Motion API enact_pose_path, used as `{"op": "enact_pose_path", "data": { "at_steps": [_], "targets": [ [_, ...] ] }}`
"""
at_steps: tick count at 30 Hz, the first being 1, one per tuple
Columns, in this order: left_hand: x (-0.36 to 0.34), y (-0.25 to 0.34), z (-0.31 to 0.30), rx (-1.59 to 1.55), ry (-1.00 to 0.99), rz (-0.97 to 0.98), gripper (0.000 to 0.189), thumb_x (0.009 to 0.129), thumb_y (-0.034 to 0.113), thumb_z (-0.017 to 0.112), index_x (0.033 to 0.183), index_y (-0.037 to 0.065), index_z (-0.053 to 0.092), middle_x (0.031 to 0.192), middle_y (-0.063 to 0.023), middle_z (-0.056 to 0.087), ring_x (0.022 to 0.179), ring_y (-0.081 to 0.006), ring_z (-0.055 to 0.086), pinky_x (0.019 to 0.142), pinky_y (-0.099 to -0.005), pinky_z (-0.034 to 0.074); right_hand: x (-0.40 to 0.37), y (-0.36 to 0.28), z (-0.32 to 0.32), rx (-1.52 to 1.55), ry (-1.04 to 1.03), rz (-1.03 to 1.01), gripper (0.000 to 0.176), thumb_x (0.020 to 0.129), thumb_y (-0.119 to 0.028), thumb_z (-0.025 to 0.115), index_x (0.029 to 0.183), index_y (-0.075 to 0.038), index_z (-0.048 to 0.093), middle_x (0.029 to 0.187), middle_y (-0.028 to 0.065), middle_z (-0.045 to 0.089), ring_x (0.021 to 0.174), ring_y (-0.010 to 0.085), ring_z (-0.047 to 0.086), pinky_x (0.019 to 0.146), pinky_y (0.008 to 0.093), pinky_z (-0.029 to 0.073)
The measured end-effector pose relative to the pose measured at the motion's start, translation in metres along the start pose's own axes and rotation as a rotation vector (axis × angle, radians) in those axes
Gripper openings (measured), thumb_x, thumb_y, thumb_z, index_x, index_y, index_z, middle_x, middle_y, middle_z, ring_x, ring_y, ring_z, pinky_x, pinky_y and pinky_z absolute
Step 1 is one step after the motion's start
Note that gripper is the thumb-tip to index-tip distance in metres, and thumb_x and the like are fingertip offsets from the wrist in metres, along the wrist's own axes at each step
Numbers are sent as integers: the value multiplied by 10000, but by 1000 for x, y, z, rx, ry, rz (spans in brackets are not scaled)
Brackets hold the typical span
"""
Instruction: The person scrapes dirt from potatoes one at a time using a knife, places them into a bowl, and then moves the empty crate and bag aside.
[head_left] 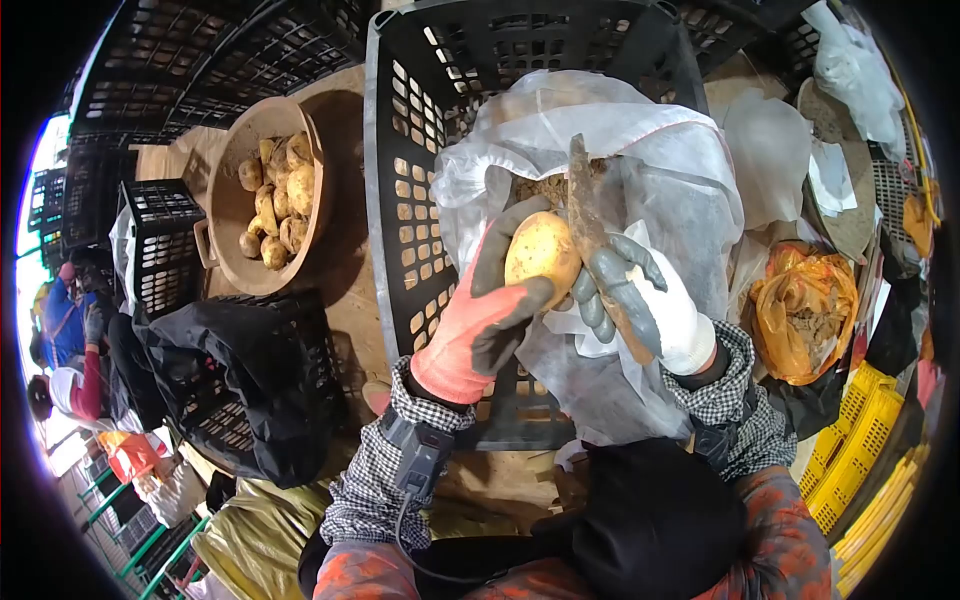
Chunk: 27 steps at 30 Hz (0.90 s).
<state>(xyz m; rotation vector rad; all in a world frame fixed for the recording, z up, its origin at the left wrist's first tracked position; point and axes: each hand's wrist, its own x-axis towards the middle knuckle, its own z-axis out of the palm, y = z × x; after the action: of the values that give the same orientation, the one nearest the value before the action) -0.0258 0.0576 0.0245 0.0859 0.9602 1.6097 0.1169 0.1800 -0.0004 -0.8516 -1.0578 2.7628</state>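
Observation:
A yellow potato [542,255] sits in my left hand [485,300], which wears a pink glove with grey-coated fingers closed around it. My right hand [640,290], in a white glove with grey coating, grips a long, brown-stained knife [580,190]. Its blade points up and away from me, right beside the potato. Both hands are over a black plastic crate [378,200] lined with a thin white bag [670,170]. Brown, dirt-like bits [548,188] show inside the bag's opening, partly hidden by my hands.
A brown basin [222,215] of several potatoes [290,195] stands on the left. Black cloth [270,370] drapes a crate nearby. To the right are an orange bag [800,305] with brown scraps and yellow crates [845,430]. People [75,320] are at the far left.

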Motion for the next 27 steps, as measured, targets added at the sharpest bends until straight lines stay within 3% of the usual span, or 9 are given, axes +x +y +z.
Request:
{"op": "enact_pose_path", "data": {
  "at_steps": [6, 8, 10, 13, 17, 22, 24, 25, 27],
  "targets": [
    [3, -10, -19, 245, -30, 66, 652, 756, 103, 595, 1353, 28, 344, 1221, -73, 459, 1080, -163, 489, 886, -285, 433, -2, 8, -12, -418, -113, 108, 273, 918, -149, 498, 1153, -9, 506, 824, 46, 607, 618, 82, 555, 511, 210, 442],
    [4, -9, -18, 351, -42, 110, 654, 777, 151, 611, 1360, 31, 339, 1228, -79, 458, 1092, -178, 489, 881, -297, 442, -6, 10, -7, -226, -56, 30, 279, 919, -157, 505, 1156, -11, 506, 830, 50, 609, 615, 87, 555, 506, 213, 441],
    [4, -10, -11, -80, -85, 1, 616, 826, 136, 529, 1368, -31, 289, 1280, -154, 454, 1148, -260, 490, 964, -364, 408, -6, 10, -4, 70, 120, -64, 331, 917, -244, 541, 1154, -16, 509, 839, 50, 609, 609, 95, 556, 498, 216, 439],
    [3, -9, -10, -37, -97, 3, 610, 828, 148, 519, 1364, -34, 294, 1301, -170, 439, 1174, -279, 474, 982, -382, 397, -3, -2, -3, -86, 71, -1, 401, 908, -333, 556, 1157, -22, 510, 841, 43, 608, 612, 91, 552, 506, 219, 447],
    [3, -10, -8, 108, -59, 73, 625, 825, 153, 528, 1373, -27, 289, 1310, -159, 434, 1189, -255, 454, 993, -359, 378, -3, -2, -1, -165, 9, 12, 420, 906, -390, 545, 1122, -30, 521, 782, 22, 592, 608, 71, 536, 497, 207, 430],
    [2, -9, -13, 301, -23, 99, 662, 778, 104, 579, 1379, 14, 316, 1304, -85, 430, 1189, -167, 431, 988, -280, 353, -3, 10, -11, -277, -19, 150, 345, 930, -240, 512, 1192, -16, 492, 849, 38, 609, 636, 73, 539, 541, 207, 452],
    [3, -13, -16, 246, 3, 91, 672, 754, 62, 564, 1378, 15, 320, 1305, -79, 431, 1193, -163, 427, 983, -275, 355, -4, 14, -6, -312, 14, 56, 237, 915, -253, 546, 965, -22, 537, 789, 29, 572, 623, 83, 539, 538, 206, 440],
    [5, -14, -16, 284, 10, 106, 680, 744, 55, 568, 1376, 12, 322, 1306, -78, 431, 1195, -161, 426, 983, -272, 354, -3, 14, -6, -310, 15, 55, 237, 915, -253, 546, 965, -22, 537, 789, 29, 572, 623, 83, 539, 538, 206, 440],
    [5, -11, -13, 322, 16, 122, 689, 733, 49, 572, 1375, 9, 325, 1307, -77, 430, 1196, -160, 425, 984, -269, 354, 1, 11, -8, -146, 164, 44, 375, 925, -64, 428, 1293, 3, 399, 867, 59, 602, 664, 86, 553, 590, 222, 479]
  ]
}}
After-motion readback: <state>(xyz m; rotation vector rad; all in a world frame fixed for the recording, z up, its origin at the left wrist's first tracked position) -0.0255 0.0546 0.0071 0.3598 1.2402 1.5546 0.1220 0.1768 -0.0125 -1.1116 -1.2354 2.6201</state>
